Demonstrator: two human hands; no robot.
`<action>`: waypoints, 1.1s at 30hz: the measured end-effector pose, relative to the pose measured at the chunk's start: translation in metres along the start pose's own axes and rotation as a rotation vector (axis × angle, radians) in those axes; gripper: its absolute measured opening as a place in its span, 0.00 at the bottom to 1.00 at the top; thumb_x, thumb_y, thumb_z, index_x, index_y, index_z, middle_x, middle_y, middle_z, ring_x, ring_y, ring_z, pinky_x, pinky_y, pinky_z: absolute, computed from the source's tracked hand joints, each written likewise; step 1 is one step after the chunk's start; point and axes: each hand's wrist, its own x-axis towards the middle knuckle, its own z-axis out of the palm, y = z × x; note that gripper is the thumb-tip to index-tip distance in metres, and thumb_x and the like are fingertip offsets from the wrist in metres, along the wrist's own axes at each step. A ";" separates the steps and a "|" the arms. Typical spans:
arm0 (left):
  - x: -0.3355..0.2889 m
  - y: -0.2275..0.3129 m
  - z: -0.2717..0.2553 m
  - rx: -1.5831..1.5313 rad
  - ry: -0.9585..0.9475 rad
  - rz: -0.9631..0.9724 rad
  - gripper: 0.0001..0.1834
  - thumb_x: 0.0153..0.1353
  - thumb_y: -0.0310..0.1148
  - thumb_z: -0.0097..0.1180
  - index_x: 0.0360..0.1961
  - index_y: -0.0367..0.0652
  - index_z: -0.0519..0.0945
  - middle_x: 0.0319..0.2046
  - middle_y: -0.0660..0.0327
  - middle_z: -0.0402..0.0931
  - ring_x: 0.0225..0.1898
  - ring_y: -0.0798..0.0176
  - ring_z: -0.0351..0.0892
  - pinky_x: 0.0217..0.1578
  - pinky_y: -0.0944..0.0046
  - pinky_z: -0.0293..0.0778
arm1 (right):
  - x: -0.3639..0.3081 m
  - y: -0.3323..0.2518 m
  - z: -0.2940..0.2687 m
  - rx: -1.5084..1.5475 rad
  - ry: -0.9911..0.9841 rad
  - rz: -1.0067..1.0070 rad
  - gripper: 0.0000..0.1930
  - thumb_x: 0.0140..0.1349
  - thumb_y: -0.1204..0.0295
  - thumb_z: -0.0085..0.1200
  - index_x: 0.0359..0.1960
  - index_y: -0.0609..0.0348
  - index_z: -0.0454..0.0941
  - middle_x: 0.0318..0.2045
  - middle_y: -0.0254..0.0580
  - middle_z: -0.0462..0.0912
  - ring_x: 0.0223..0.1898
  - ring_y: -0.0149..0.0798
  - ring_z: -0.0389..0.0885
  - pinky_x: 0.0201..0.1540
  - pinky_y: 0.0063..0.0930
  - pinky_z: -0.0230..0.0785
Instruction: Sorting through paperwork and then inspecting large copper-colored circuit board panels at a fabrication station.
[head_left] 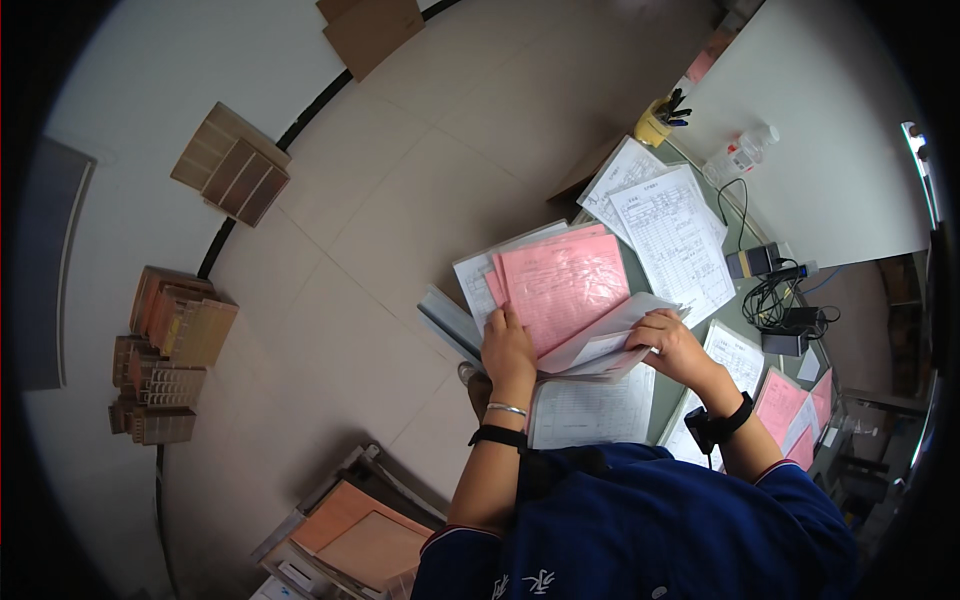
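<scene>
Mid-sort through stack of pink and white printed paper forms point(562, 285). Left hand point(507, 347) pins stack's near-left corner, fingers flat. Right hand point(672, 340) pinches lifted white sheets point(610, 335). Several turned; pink pages beyond hands remain.

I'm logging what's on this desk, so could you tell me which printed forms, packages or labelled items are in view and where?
Pink forms: rectangular stack, under left hand.
White sheets: lifted by right hand.
White table forms: desk behind.
Clear bottle: labelled, far right.
</scene>
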 end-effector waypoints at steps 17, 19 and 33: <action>-0.019 -0.016 0.002 -0.856 -0.185 0.278 0.07 0.58 0.28 0.56 0.36 0.37 0.80 0.29 0.55 0.79 0.32 0.61 0.79 0.34 0.67 0.74 | 0.004 -0.005 -0.004 0.054 0.123 0.128 0.19 0.44 0.82 0.61 0.41 0.56 0.76 0.34 0.39 0.78 0.38 0.46 0.77 0.46 0.33 0.67; -0.014 -0.019 0.009 -0.830 -0.040 0.355 0.08 0.59 0.28 0.55 0.39 0.37 0.79 0.33 0.54 0.78 0.36 0.61 0.78 0.37 0.67 0.73 | 0.004 -0.005 -0.004 0.044 0.121 0.088 0.17 0.44 0.82 0.61 0.38 0.57 0.76 0.34 0.40 0.78 0.38 0.46 0.77 0.44 0.34 0.68; -0.011 -0.006 0.030 -0.865 0.100 -0.185 0.20 0.57 0.28 0.55 0.52 0.36 0.70 0.34 0.56 0.75 0.34 0.60 0.74 0.37 0.64 0.73 | 0.004 -0.005 -0.003 0.106 0.113 0.041 0.11 0.42 0.85 0.59 0.30 0.61 0.76 0.33 0.43 0.77 0.35 0.47 0.77 0.37 0.34 0.71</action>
